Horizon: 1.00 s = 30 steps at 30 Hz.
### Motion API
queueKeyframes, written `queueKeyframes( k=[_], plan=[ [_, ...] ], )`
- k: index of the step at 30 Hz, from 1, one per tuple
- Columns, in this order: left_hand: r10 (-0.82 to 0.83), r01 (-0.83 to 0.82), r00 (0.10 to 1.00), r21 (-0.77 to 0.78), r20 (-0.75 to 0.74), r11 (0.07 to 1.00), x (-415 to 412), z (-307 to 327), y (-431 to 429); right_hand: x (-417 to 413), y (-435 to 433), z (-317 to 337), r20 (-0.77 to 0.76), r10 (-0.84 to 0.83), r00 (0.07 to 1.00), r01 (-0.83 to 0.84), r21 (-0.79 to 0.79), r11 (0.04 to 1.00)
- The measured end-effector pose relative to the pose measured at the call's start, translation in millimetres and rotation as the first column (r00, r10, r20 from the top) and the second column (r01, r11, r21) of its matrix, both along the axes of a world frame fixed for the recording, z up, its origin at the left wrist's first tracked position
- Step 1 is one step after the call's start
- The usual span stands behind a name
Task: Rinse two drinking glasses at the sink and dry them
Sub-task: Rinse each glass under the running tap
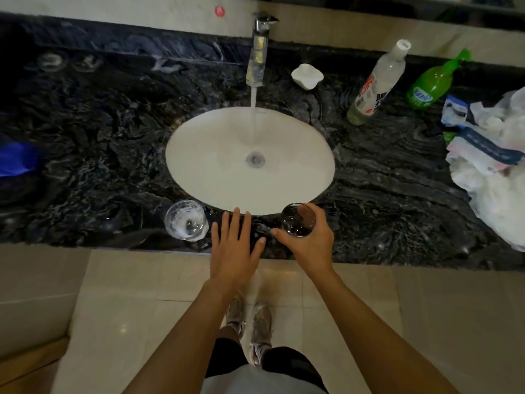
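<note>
A person stands at a dark marble counter [99, 132] with water running from a chrome tap [260, 49] into an oval white basin [199, 166]. At far left, well away from both hands, a blue cloth [17, 159] lies at the counter's edge. Just left of the left hand [235, 245], a soapy glass [186, 220] stands upright near the counter's front edge, white foam clinging inside it, clear of the fingers. The left hand is flat and open, fingers spread and reaching toward the basin's front rim, gripping nothing. Just beside it, the right hand [309, 237] is wrapped around a clear glass [298, 220], fingers and thumb closed on its wall, mouth facing up; whether anything is in it cannot be told. That glass sits at the basin's front right rim. Beyond the right hand, behind the basin, a small white dish [307, 76] rests by the tap. Farther right, a clear bottle [377, 83] with a white cap holds pale green liquid low down, and a green bottle [434, 81] stands past it. At far right, plastic bags [494, 166] are heaped on the counter. Below the hands, pale floor tiles [142, 294] and the person's shoes [250, 322] show
</note>
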State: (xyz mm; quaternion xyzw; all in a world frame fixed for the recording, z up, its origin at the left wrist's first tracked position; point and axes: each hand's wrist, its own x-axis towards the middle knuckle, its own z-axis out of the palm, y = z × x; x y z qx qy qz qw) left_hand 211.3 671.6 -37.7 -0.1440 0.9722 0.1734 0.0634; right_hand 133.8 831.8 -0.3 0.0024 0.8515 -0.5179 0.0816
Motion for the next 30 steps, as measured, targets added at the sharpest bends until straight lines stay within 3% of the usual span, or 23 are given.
queueKeyframes(
  k=[6,9,11,14,17,23,30],
  plan=[
    [0.086,-0.07,0.994,0.198,-0.072,0.978,15.9,17.1,-2.8,4.9,7.0,10.2,0.003,0.105,0.994,-0.105,0.055,0.993],
    [0.145,-0.062,0.956,0.308,-0.255,0.949,26.7,37.3,-6.7,12.6,8.0,27.5,-0.264,0.098,0.96,-0.078,0.085,0.993],
    [0.162,-0.02,0.882,0.308,-0.443,0.951,35.6,52.3,-13.1,18.0,1.7,39.6,-0.499,0.121,0.858,-0.101,0.067,0.993],
    [0.222,-0.034,0.76,0.304,-0.61,0.952,45.8,68.9,-34.4,22.5,-21.6,49.7,-0.599,0.227,0.768,-0.219,0.088,0.972],
    [0.326,-0.132,0.741,0.349,-0.587,0.928,49.0,75.1,-60.4,22.0,-54.7,41.5,-0.52,0.373,0.769,-0.334,0.171,0.927],
    [0.514,-0.298,0.832,0.614,-0.208,0.731,44.2,62.2,-93.7,23.2,-97.4,-5.7,-0.182,0.557,0.81,-0.444,0.429,0.787],
    [0.544,-0.279,0.824,0.725,-0.156,0.63,39.1,30.3,-108.5,15.5,-114.7,-46.4,0.023,0.536,0.844,-0.397,0.699,0.595]
  ],
)
